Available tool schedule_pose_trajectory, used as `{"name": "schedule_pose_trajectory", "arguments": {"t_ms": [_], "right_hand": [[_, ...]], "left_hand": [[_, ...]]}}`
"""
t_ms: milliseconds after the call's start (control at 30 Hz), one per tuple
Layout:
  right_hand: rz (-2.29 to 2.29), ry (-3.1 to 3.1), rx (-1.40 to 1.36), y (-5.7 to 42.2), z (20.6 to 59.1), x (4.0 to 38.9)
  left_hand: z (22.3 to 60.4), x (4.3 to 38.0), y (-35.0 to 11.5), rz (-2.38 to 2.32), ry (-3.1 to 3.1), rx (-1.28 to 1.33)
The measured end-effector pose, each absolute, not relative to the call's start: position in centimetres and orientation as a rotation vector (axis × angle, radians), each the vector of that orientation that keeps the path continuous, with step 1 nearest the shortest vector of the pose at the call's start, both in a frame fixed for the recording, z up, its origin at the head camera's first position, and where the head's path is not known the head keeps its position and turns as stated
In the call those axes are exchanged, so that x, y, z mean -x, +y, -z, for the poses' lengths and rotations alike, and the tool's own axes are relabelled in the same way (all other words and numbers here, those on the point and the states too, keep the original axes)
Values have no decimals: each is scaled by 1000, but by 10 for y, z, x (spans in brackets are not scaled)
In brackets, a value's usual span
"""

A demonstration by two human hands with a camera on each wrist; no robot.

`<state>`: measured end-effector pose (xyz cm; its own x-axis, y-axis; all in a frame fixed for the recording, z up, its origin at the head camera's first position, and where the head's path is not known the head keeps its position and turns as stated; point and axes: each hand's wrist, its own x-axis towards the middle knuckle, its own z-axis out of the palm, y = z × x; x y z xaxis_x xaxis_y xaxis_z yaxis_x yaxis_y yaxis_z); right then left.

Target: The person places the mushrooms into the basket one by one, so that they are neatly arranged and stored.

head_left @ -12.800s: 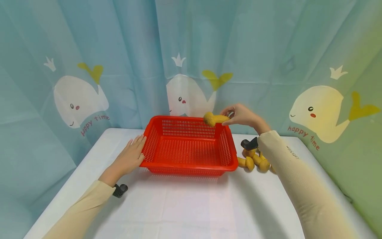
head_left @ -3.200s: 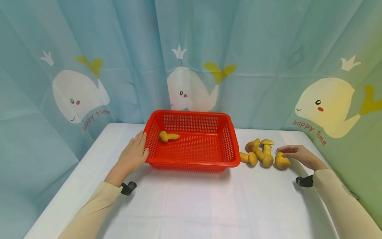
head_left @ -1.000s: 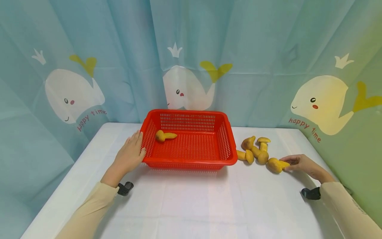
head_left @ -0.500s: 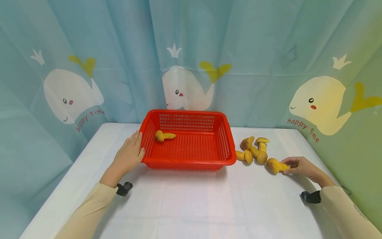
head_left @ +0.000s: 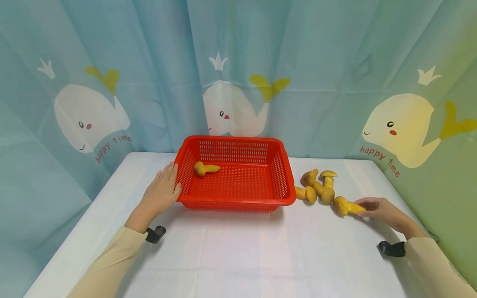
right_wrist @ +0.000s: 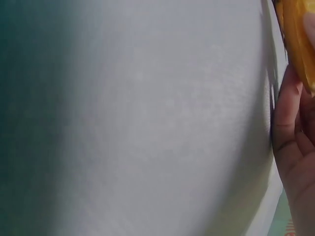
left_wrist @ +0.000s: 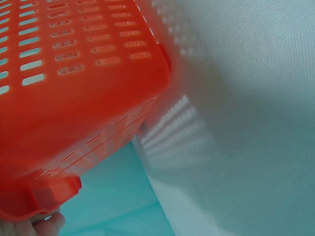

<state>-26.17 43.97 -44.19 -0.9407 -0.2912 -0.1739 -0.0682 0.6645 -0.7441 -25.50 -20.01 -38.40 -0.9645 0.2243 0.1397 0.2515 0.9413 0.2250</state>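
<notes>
Right hand (head_left: 385, 212): a yellow mushroom (head_left: 348, 206) is being pinched by its stem between thumb and fingers, the cap being directed away to the left of the hand. Whether the bench (head_left: 238, 252) is also being touched by it cannot be told.

Mushroom group (head_left: 327, 195), four pieces: being seen lying close together, left of the right hand and slightly beyond it; the nearest piece is lying just beside the held cap.

Left hand (head_left: 160, 191): nothing is being grasped; the fingers are being held straight, resting against the left rim of the basket.

Red basket (head_left: 238, 202), perforated: standing between the hands, its left side being touched by the left hand.

Single mushroom (head_left: 205, 169): being contained in the basket, right of the left hand and near it.

Curtain (head_left: 149, 62), pale blue: hanging beyond both hands, white whales (head_left: 398, 128) being displayed on it.
</notes>
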Motion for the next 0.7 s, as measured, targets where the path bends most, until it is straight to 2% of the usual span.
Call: {"name": "schedule_pose_trajectory", "arguments": {"t_ms": [700], "right_hand": [[1231,2320,323,440,431,259]], "left_hand": [[383,254,-199,362,-2984,375]]}}
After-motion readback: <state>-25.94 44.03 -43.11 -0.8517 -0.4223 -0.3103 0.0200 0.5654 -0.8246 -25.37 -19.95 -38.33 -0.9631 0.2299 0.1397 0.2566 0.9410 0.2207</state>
